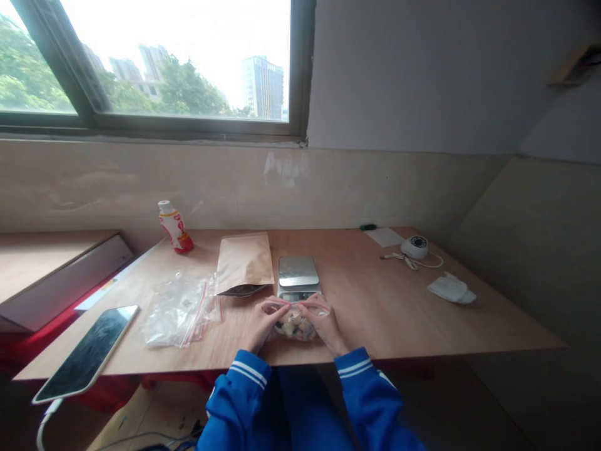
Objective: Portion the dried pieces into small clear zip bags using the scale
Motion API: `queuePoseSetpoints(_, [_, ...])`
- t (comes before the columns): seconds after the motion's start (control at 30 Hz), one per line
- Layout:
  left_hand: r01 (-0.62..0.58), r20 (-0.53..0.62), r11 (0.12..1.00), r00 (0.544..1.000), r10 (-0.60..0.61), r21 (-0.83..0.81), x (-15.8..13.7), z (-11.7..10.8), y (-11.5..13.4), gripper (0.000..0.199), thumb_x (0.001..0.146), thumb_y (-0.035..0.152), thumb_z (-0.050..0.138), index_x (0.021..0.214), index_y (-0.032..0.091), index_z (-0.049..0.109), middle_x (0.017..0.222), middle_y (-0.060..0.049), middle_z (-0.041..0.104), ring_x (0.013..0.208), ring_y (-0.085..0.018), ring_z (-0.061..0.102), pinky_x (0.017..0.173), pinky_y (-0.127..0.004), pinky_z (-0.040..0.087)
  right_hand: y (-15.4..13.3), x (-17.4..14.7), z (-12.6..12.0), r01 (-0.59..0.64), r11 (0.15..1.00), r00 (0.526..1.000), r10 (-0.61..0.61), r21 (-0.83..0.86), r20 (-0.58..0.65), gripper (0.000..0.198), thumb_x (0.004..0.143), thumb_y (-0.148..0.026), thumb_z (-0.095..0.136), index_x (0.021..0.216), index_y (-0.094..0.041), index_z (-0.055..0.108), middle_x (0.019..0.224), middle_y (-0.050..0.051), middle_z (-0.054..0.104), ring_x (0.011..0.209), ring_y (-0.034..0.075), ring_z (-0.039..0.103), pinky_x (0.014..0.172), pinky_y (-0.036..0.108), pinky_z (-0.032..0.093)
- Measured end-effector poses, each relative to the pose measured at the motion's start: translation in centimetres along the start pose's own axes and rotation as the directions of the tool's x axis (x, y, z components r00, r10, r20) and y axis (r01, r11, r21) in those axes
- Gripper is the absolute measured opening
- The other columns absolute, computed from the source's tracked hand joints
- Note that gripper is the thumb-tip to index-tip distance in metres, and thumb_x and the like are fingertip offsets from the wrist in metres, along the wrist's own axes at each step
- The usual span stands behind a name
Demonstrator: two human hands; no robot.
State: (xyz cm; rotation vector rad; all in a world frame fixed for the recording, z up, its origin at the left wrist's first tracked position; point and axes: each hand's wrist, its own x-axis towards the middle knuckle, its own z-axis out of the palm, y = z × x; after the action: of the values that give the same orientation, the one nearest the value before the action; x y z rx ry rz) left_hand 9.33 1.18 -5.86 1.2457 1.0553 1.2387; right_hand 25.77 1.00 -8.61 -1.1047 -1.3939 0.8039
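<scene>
My left hand [263,321] and my right hand [325,319] both pinch the red-striped top edge of a clear zip bag [297,327]. Pale and dark small pieces fill the bag, though their kind is too small to tell. It sits at the table's front edge, just before a digital kitchen scale [298,273] with a bare steel plate. My fingers partly cover the scale's display. Behind my left hand lies a brown paper pouch [245,262], its dark mouth gaping towards me. A pile of clear zip bags [177,312] lies to the left.
On the wooden table [375,307] are a phone [89,351] with a cable at the left, a drink bottle [175,228] behind, and a white round device [415,248], a crumpled white tissue [451,288], paper [384,236] and a green-handled tool [368,227] at the right.
</scene>
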Motion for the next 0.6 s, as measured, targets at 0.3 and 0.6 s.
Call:
queuePoseSetpoints(0.3, [-0.03, -0.022, 1.0, 0.999, 0.03, 0.005, 0.2, -0.05, -0.5, 0.025, 0.064, 0.04, 0.077, 0.072, 0.016, 0.072, 0.077, -0.006, 0.069, 0.078, -0.02, 0.064, 0.072, -0.027, 0.05, 0.03, 0.03, 0.14, -0.033, 0.999, 0.999, 0.032, 0.028, 0.032, 0.019, 0.078, -0.04, 0.067, 0.081, -0.023, 0.074, 0.078, 0.003, 0.058, 0.081, 0.019, 0.058, 0.074, 0.03, 0.049])
queuePoseSetpoints(0.6, [-0.016, -0.007, 1.0, 1.0, 0.016, 0.003, 0.18, 0.04, -0.47, 0.026, 0.062, 0.04, 0.078, 0.071, 0.016, 0.073, 0.074, -0.006, 0.07, 0.076, -0.02, 0.065, 0.07, -0.027, 0.051, -0.09, -0.02, 0.29, -0.033, 0.996, 0.999, 0.03, 0.089, 0.031, 0.019, 0.072, -0.041, 0.073, 0.07, -0.022, 0.072, 0.075, 0.001, 0.056, 0.07, 0.016, 0.058, 0.067, 0.029, 0.05])
